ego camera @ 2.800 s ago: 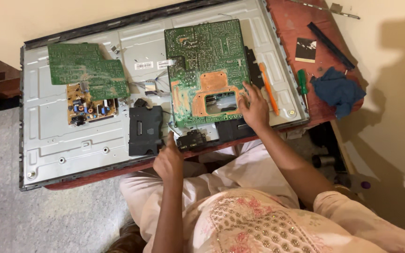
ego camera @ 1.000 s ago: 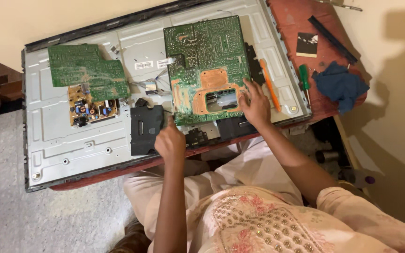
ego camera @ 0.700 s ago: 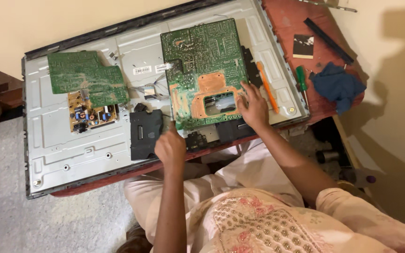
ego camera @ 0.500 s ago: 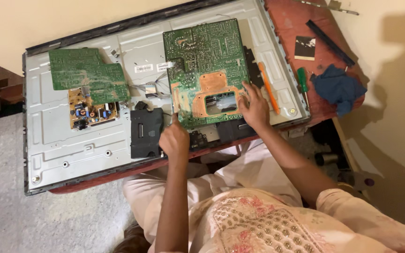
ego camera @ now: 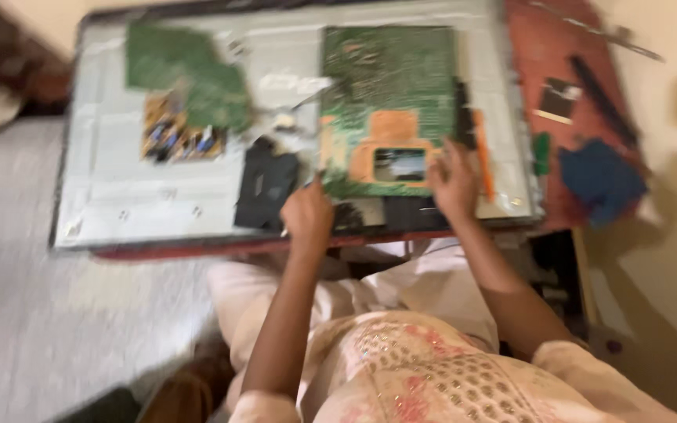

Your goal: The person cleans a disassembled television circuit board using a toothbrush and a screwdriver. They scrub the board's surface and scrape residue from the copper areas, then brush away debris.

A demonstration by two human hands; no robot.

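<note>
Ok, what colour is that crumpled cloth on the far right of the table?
Dark blue, as the head view shows: the cloth lies on the reddish table.

Red table (ego camera: 558,55), grey floor (ego camera: 56,329), cream wall (ego camera: 667,39).

- Left hand (ego camera: 307,219): bare, no ring, watch or glove that can be made out; frame is motion-blurred.
- Right hand (ego camera: 454,182): bare as well, nothing worn at the wrist.
- Both forearms bare up to the elbow; no sleeve reaches them.
- Garment on the torso: pale cream-pink top, patterned with small gold dots and pinkish-red floral motifs, densest at the near centre.
- Short sleeve edges in the same pale cloth at near left and near right.
- Lap covered in plain whitish-pink fabric, loosely folded.
</note>
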